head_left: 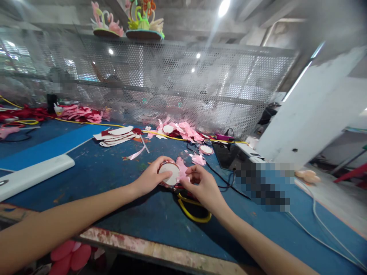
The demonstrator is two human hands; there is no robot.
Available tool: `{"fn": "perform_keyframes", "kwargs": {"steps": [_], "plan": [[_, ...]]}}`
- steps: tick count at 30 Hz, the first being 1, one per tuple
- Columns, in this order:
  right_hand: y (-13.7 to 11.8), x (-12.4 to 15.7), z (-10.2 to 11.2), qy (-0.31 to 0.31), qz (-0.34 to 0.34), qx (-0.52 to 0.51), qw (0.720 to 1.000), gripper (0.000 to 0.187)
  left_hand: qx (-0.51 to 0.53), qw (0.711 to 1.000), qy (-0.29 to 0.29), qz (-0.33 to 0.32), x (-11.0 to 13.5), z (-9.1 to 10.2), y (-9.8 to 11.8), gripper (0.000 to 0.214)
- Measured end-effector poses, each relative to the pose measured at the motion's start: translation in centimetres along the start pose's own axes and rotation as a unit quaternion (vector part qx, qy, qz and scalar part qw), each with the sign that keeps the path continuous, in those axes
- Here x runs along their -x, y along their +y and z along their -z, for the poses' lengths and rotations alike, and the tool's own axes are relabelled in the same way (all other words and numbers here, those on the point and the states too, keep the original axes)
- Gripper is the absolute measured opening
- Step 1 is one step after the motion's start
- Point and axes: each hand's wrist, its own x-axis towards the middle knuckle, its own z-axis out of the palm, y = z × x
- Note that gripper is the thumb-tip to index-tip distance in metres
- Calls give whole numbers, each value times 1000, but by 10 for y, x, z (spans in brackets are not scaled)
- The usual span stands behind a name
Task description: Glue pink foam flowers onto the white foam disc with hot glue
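My left hand (151,177) is curled round a white disc with a red rim (169,173), holding it just above the blue table (120,179). My right hand (202,185) pinches a pink felt piece (181,166) against the disc's right edge. Both hands meet at the middle of the table. Below them lie scissors with yellow handles (192,211), partly hidden by my right hand.
Pink felt cut-outs (186,131) and white shapes (116,136) lie further back, with another disc (206,149). A yellow cord (86,123) runs along a perforated metal screen (172,84). A white slab (31,175) lies left, a black device (229,154) and cables right.
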Motion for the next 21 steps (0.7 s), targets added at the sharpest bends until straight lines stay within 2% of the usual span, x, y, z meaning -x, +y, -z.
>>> {"fn": "perform_keyframes", "kwargs": {"steps": [14, 21], "plan": [[2, -1, 0, 18, 13, 11, 1000, 22, -14, 1000, 14, -21, -1, 1, -1, 33], [-1, 1, 0, 20, -1, 2, 1000, 21, -34, 997, 15, -62, -3, 3, -4, 30]]}}
